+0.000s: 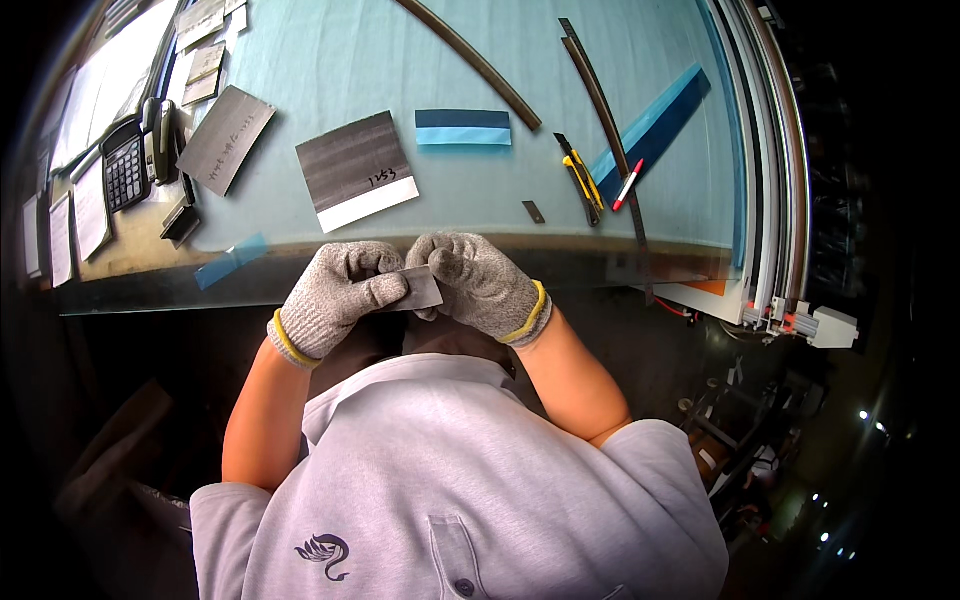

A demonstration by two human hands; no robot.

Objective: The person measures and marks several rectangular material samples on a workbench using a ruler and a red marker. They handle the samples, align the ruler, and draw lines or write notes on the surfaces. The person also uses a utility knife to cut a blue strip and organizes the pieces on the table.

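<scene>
Both my hands wear grey knit gloves with yellow cuffs and meet just off the table's near edge. Between them is a small flat grey piece (422, 288), a thin rectangle. My left hand (342, 292) pinches its left side, thumb lying on top. The right hand (478, 284) is closed at its upper right edge, with fingertips partly hidden behind it. Beyond the hands lies a dark grey sample sheet (355, 165) with a white strip and handwriting. A blue two-tone strip (463, 128) rests to the right of that sheet.
On the glass-topped table (330, 60), a yellow-and-black utility knife (581, 180), a red-and-white marker (628, 186) and a dark steel ruler (600, 95) lie right. A long brown strip (475, 65) is farther back. At left are a calculator (125, 170) and another grey sheet (226, 140).
</scene>
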